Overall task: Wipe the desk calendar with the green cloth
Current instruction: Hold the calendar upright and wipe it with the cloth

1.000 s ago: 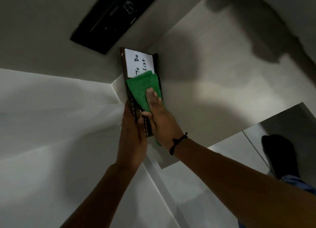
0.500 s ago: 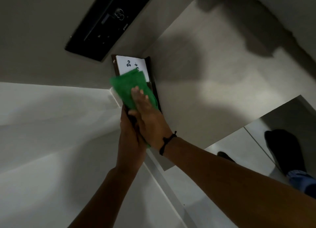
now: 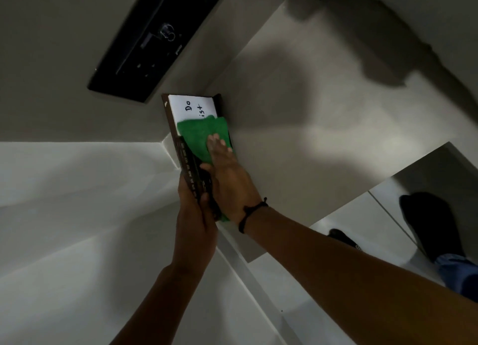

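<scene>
The desk calendar is a dark-framed board with a white panel reading "To Do List", held up over the desk corner. My left hand grips its near end, thumb across the dark edge with month labels. My right hand lies flat on the green cloth, pressing it against the calendar's face. The cloth covers the lower part of the white panel and hides part of the writing. A black cord bracelet circles my right wrist.
A black rectangular device lies on the beige desk beyond the calendar. White surfaces spread to the left and below. My dark-socked foot shows on the tiled floor at the right.
My right hand slid the green cloth up and leftward over the white panel, then back down to the right. The left hand kept its grip on the calendar.
</scene>
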